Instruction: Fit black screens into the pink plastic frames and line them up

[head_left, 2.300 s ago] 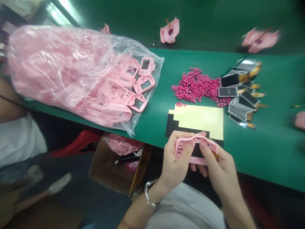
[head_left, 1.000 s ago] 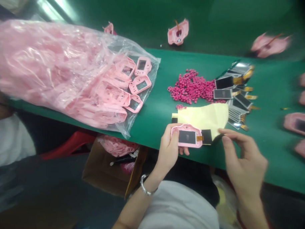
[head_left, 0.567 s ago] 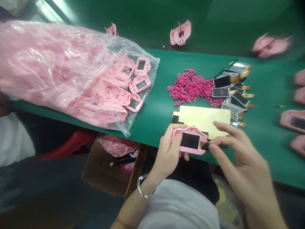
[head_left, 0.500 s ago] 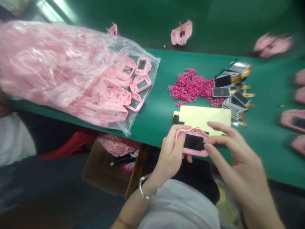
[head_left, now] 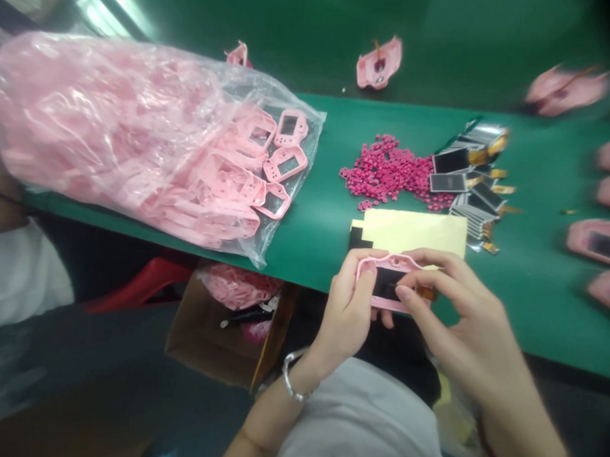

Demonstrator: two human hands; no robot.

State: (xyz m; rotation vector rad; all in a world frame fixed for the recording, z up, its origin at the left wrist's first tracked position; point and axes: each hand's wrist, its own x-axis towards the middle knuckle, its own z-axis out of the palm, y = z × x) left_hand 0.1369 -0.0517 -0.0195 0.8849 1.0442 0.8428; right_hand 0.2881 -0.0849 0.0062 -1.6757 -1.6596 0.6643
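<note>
My left hand grips a pink shell by its left side, the thumb on its inner edge. A dark rectangular screen lies inside the shell. My right hand is at the shell's right end, thumb and index finger pinched over the screen; whatever they pinch is too small to make out. An orange ribbon piece shows beneath the right fingers. Just beyond the shell lie yellow sheets with black strips at their left side.
A clear bag of pink shells covers the left side of the green table. Magenta buttons and several screens lie beyond the sheets. More pink shells are at the right; a cardboard box stands below.
My right hand has moved left over the shell, its thumb and index finger now over the screen. The orange ribbon piece has come into sight. The whole view has shifted slightly.
</note>
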